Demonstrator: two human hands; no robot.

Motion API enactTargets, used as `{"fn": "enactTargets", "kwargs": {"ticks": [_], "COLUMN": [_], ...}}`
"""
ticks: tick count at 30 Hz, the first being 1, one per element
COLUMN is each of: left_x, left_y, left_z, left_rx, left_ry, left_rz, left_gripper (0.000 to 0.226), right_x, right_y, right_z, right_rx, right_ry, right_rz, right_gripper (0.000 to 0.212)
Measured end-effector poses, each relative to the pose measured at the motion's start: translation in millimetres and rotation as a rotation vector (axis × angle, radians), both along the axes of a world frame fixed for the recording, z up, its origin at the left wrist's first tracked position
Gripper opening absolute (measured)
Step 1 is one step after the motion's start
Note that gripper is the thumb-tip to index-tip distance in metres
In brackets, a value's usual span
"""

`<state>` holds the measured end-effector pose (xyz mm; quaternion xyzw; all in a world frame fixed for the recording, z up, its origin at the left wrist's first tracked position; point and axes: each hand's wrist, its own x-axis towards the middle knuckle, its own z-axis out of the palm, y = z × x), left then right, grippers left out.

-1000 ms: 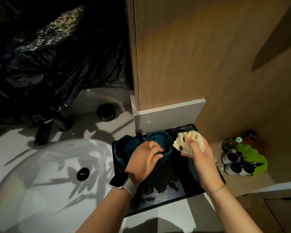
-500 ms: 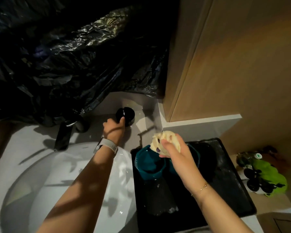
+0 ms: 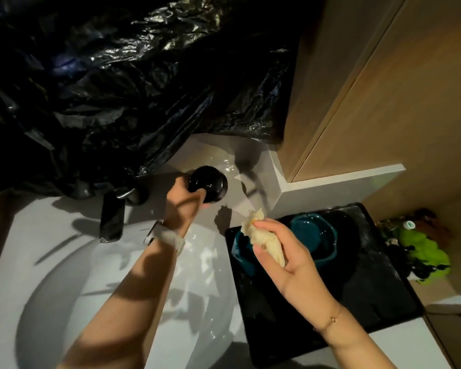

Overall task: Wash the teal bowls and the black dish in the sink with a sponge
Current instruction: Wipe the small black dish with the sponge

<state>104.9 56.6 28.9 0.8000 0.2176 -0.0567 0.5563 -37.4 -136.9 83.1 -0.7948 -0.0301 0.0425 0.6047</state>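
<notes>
Behind sink (image 3: 64,302), hands (image 3: 183,199) on black dish (image 3: 209,183)

Home bathroom, prob. White round sink (image 3: 64,302) w/ black faucet (image 3: 111,219). Wood cabinet (image 3: 370,89) above counter (image 3: 37,222).

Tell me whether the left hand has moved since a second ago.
Yes. The left hand left the teal bowls on the black tray and went up-left past the sink rim; it now grips the black dish.
</notes>
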Motion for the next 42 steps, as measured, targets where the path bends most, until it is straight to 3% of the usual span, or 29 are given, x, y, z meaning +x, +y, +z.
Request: {"fn": "enactTargets", "kwargs": {"ticks": [2, 4, 8, 11, 13, 15, 19, 21, 25, 28, 32, 36, 39, 42], "left_x": [-34.5, -70.2, -124.8, -153.4, -163.8, -170.6, -174.4, -171.9, -171.9, -175.3, -187.6, -209.2, -220.0, -226.4], "left_y": [14.7, 36.0, 78.5, 108.7, 126.3, 141.5, 168.6, 180.1, 194.7, 199.9, 192.3, 178.3, 170.0, 162.4], "left_z": [16.6, 25.6, 35.6, 38.9, 38.0, 35.1, 35.6, 32.2, 25.0, 24.7, 27.4, 9.8, 4.8, 11.7], "left_rx": [-0.246, -0.347, -0.323, -0.305, -0.124, 0.182, 0.79, 0.93, 0.934, 0.733, 0.011, -0.579, -0.775, -0.832], "left_ry": [-0.056, -0.087, 0.014, 0.031, -0.031, -0.155, -0.592, -0.716, -0.665, -0.534, -0.219, -0.05, 0.041, 0.052], "left_rz": [-0.052, -0.178, -0.181, -0.201, -0.264, -0.357, -0.639, -0.754, -0.807, -0.724, -0.442, -0.165, -0.074, -0.104], "left_gripper": [0.024, 0.024, 0.038, 0.035, 0.042, 0.043, 0.046, 0.051, 0.059, 0.046, 0.03, 0.035, 0.044, 0.037], "right_x": [-7.8, -17.4, -36.8, -50.6, -59.7, -68.5, -84.2, -90.2, -95.4, -96.0, -94.5, -88.0, -80.4, -70.5], "right_y": [9.3, 20.8, 44.3, 62.5, 76.2, 89.3, 110.8, 118.6, 130.9, 138.6, 144.1, 150.3, 162.2, 175.0], "right_z": [-0.3, 1.6, 3.5, 1.4, 0.2, -1.2, -8.0, -11.8, -11.9, -9.5, -7.5, 2.0, 2.3, -6.8], "right_rx": [-0.013, 0.029, 0.059, 0.103, 0.139, 0.158, 0.165, 0.146, 0.144, 0.153, 0.181, 0.173, 0.015, -0.329], "right_ry": [-0.014, 0.01, 0.04, 0.06, 0.085, 0.089, 0.098, 0.094, 0.102, 0.118, 0.134, 0.069, -0.101, -0.376], "right_rz": [0.017, 0.001, -0.079, -0.148, -0.181, -0.199, -0.206, -0.204, -0.203, -0.282, -0.414, -0.322, -0.235, -0.085], "right_gripper": [0.035, 0.035, 0.031, 0.028, 0.025, 0.024, 0.026, 0.026, 0.029, 0.033, 0.047, 0.022, 0.021, 0.025]}}
